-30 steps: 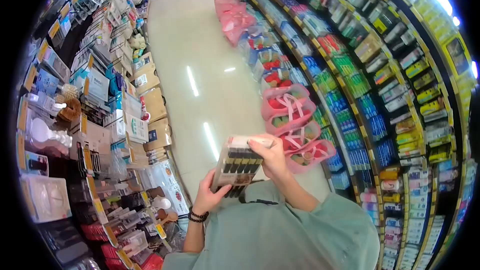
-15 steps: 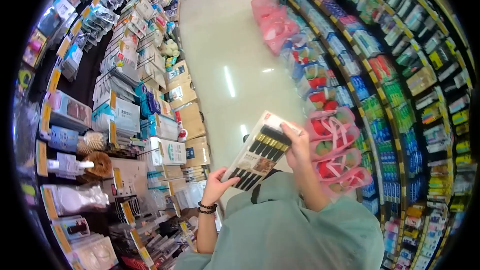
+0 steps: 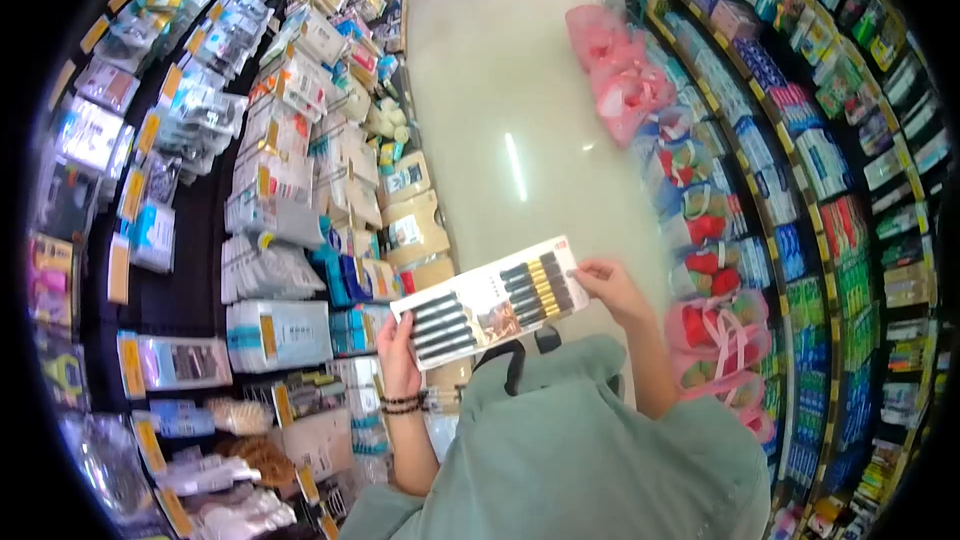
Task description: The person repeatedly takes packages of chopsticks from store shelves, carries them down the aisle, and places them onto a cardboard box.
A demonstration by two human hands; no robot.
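A flat pack of black-and-gold sticks (image 3: pixel 488 302) was held aslant over the aisle floor (image 3: pixel 480 90). Its left end was grasped by the fingers of the left hand (image 3: pixel 399 360), its right end by those of the right hand (image 3: pixel 614 290).

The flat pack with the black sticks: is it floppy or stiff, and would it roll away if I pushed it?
The flat pack is probably fairly stiff: it looks straight between the left hand and right hand at its ends. It likely wouldn't roll, being broad and flat. Its thinness suggests it's fairly light.
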